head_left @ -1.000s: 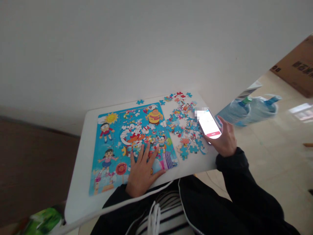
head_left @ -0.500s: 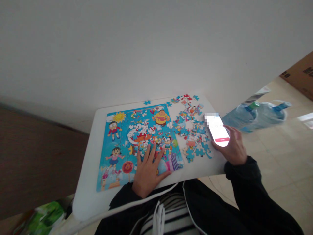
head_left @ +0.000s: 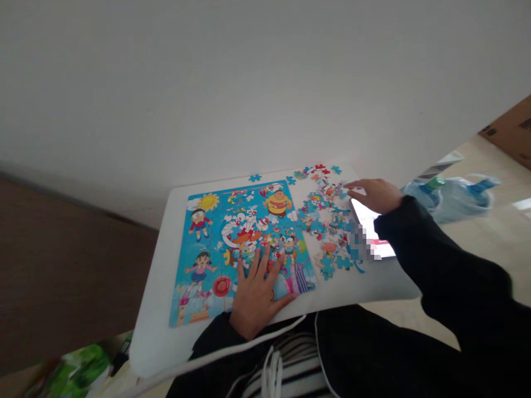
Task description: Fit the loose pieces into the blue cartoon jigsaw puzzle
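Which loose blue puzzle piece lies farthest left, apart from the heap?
The lone piece above the top edge of the puzzle board; the others lie further right, around the heap by the right hand.

Nothing here can actually be read from where I stand. The smartphone (head_left: 365,218) shows a bright screen with a red bar (head_left: 376,242), its wording blurred away, and the dark print on the cardboard carton (head_left: 508,132) is too small to make out.
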